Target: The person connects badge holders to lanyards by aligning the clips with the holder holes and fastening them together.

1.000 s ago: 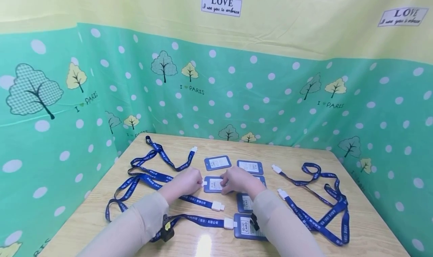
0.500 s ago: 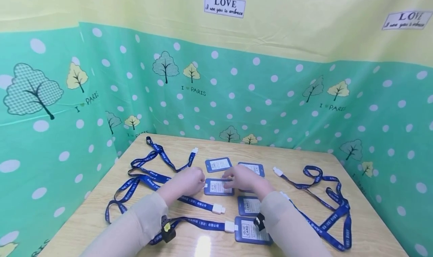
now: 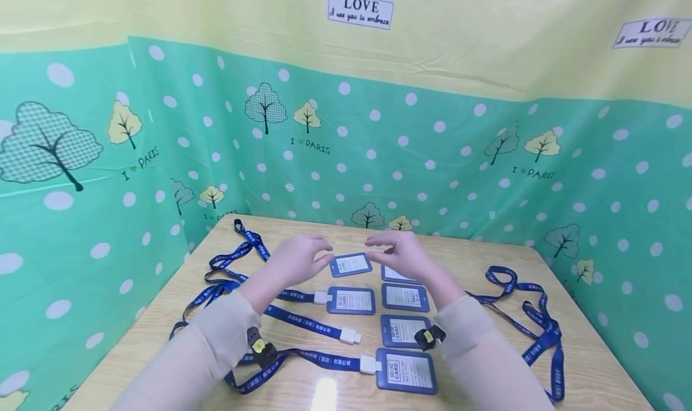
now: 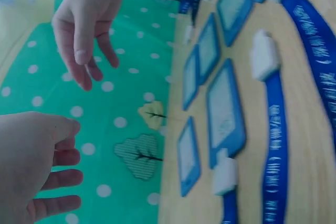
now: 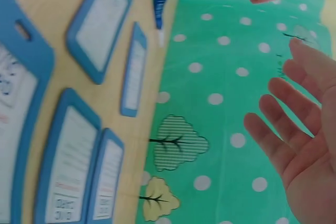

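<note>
My left hand is raised over the far middle of the table, fingers loosely extended and holding nothing. Facing it, my right hand hovers just as free, its spread fingers plain in the right wrist view. Between and below them lies a blue ID card holder without a strap. Nearer, another card holder joins the white clip of a blue lanyard. At the front, a further card holder is also joined to a lanyard's white clip.
Several strapless card holders lie right of centre, one below my right hand. A lanyard with an unattached white clip runs between the two joined sets. More lanyard straps lie at the right. A dotted green curtain stands behind the table.
Both hands have let go of the middle-left card holder and its clip, then risen up and away from the table. That holder now lies joined to its lanyard, fully in sight.
</note>
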The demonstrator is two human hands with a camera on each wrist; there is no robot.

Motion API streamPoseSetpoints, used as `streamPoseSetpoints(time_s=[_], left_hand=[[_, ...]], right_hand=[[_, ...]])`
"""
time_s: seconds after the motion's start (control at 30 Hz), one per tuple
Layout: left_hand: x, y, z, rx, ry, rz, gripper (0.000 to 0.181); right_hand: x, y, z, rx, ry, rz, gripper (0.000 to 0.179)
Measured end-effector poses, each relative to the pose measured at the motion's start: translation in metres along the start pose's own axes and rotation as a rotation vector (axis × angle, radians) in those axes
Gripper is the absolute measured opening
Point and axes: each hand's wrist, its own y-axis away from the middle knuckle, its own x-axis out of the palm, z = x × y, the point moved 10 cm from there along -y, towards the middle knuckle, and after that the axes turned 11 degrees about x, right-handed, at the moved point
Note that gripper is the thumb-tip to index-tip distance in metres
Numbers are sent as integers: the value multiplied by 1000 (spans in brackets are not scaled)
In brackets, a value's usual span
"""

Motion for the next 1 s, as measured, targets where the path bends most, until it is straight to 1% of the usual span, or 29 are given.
streamPoseSetpoints(time_s=[0.1,0.2,0.27,0.37,0.5,0.67,0.83,1.0], left_hand=[[-20,-4,3,-4,18,-61,29],[-37,-9,5,-6,27,-115,29],[-44,-11,8,-14,34,-144,30],[-49,-14,15,-34,48,-171,34],[-48,-18,26,-74,69,-195,38],[-42,-18,40,-136,121,-201,40],[-33,-18,52,-199,158,-205,42],[-19,-18,64,-268,162,-181,43]], right_hand=[[-16,-2,5,-26,-47,-65,36],[-27,-6,6,-14,-111,-110,40],[-32,-8,6,-3,-149,-131,43],[-37,-13,5,21,-184,-157,47],[-37,-20,1,67,-218,-168,58],[-29,-28,-10,139,-361,-157,67],[-19,-35,-22,198,-509,-148,68],[-3,-41,-34,257,-639,-125,67]])
